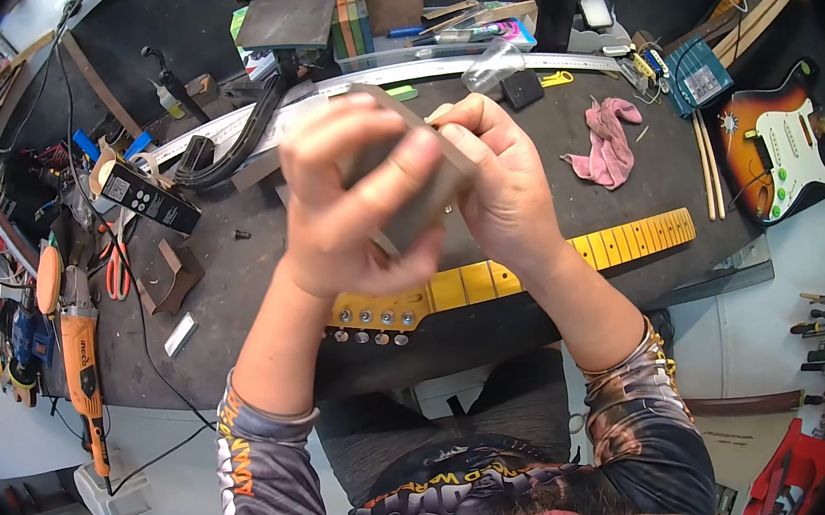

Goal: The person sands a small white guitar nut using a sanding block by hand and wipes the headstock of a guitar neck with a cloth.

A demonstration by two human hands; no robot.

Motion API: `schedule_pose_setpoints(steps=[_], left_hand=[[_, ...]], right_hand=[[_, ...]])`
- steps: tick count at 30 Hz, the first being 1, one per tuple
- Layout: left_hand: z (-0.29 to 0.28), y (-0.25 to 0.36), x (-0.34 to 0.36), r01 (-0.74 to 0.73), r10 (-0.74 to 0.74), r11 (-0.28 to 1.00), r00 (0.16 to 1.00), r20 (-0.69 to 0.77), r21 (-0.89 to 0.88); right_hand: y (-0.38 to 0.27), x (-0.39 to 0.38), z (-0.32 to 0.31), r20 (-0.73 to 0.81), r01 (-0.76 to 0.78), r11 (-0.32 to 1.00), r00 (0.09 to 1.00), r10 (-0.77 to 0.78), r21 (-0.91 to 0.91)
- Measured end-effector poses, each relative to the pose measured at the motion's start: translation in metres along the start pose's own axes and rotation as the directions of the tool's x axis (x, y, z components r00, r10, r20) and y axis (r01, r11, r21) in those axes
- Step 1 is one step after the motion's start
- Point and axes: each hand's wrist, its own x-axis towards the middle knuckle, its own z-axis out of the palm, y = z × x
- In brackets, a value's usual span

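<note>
Block (pixel 419 208) is sitting in your left hand's (pixel 336 213) gripping fingers; at its three o'clock, your right hand's (pixel 508 179) fingers are bunching, their hold unclear; guitar neck (pixel 479 284) is lying toward five.

Matt block (pixel 422 208) (glossy wooden neck (pixel 632 239))

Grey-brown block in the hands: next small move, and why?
I'd probably steady the block in the left hand before adjusting the right hand's grip: the left hand is blurred, suggesting motion, while the right fingers are at the block's edge. Whether they pinch something small, I can't tell. A guitar neck lies below, so a drop might mark it.
</note>
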Motion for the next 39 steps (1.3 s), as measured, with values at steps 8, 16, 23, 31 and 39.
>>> schedule_pose_setpoints(steps=[8,16,23,31,39], left_hand=[[-0.001,0.006,-0.001,-0.093,0.090,0.994,0.994,0.057,0.058],[-0.003,0.006,-0.003,0.053,-0.053,0.999,0.998,0.026,-0.011],[-0.009,-0.033,-0.007,0.181,-0.181,0.976,0.983,-0.007,0.118],[0.003,-0.018,-0.003,0.534,-0.705,0.376,0.696,0.140,-0.757],[0.011,-0.010,-0.013,0.536,-0.714,0.019,0.598,0.364,-0.844]], right_hand=[[-0.001,0.000,-0.001,0.030,-0.032,0.998,0.999,0.030,0.060],[0.002,0.002,-0.007,0.160,-0.091,0.989,0.985,0.072,0.114],[0.000,0.004,-0.013,0.231,-0.143,0.961,0.969,0.087,0.238],[0.004,0.006,-0.010,0.112,-0.100,0.991,0.990,0.090,0.088],[0.007,0.010,-0.013,0.082,-0.007,1.000,0.997,0.009,-0.027]])
